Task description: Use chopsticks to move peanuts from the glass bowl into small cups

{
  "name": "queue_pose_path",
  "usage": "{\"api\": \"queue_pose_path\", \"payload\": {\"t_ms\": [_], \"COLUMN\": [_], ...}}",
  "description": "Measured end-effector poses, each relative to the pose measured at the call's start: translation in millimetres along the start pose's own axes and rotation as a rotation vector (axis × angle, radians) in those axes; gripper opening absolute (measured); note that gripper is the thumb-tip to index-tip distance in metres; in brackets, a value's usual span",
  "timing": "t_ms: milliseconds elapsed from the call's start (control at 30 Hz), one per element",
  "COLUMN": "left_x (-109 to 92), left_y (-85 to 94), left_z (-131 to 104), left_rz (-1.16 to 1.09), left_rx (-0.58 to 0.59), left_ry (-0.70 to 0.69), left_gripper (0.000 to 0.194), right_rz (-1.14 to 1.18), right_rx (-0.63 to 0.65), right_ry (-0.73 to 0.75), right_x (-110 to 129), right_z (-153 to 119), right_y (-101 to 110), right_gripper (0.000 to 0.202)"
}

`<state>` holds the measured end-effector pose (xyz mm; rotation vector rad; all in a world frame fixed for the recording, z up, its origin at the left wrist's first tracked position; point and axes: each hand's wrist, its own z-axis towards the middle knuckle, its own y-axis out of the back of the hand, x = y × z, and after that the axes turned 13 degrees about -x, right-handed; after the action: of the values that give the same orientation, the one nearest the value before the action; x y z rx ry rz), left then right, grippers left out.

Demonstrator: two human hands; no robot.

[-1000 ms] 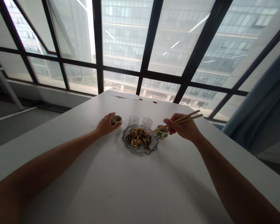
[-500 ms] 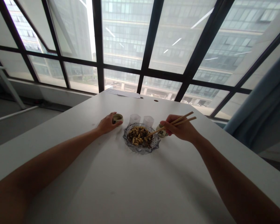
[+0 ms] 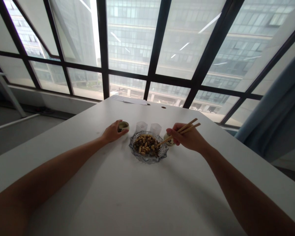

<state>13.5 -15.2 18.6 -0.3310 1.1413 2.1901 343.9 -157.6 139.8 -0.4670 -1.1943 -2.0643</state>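
My left hand (image 3: 113, 131) is wrapped round a small pale cup (image 3: 124, 126) with dark markings, which stands on the table left of the dish. In my right hand (image 3: 186, 136) is a pair of wooden chopsticks (image 3: 179, 131), their tips down among the food at the right side of the dish. A clear glass dish (image 3: 148, 160) with a jagged rim holds peanuts (image 3: 143, 149) mixed with small dark pieces, perhaps seeds. Partly hidden behind my right hand is a second pale cup (image 3: 170, 142) with dark characters. Whether the tips pinch anything is too small to tell.
Two translucent plastic cups (image 3: 156, 128) stand just behind the dish. Sheets of paper (image 3: 130, 100) lie at the far end of the white table (image 3: 137, 196), near two round holes. Beyond are tall windows, with a blue curtain (image 3: 275, 108) at the right.
The chopsticks' tips have shifted slightly within the right side of the dish, and my right hand has moved a little left. My left hand stays on its cup. The view has tilted slightly.
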Motion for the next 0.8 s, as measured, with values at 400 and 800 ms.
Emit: {"api": "queue_pose_path", "payload": {"t_ms": [400, 800], "left_x": [0.6, 4.4], "left_y": [0.1, -3.1], "left_z": [-0.4, 0.6], "left_rz": [-0.006, -0.052], "left_rx": [-0.002, -0.027], "left_ry": [-0.006, -0.037], "left_gripper": [0.072, 0.071], "right_rz": [0.055, 0.449], "right_rx": [-0.045, -0.295], "right_ry": [-0.072, -0.254], "right_x": [1.5, -23.0], "right_z": [1.6, 18.1], "right_y": [-0.4, 8.7], "right_gripper": [0.056, 0.059]}}
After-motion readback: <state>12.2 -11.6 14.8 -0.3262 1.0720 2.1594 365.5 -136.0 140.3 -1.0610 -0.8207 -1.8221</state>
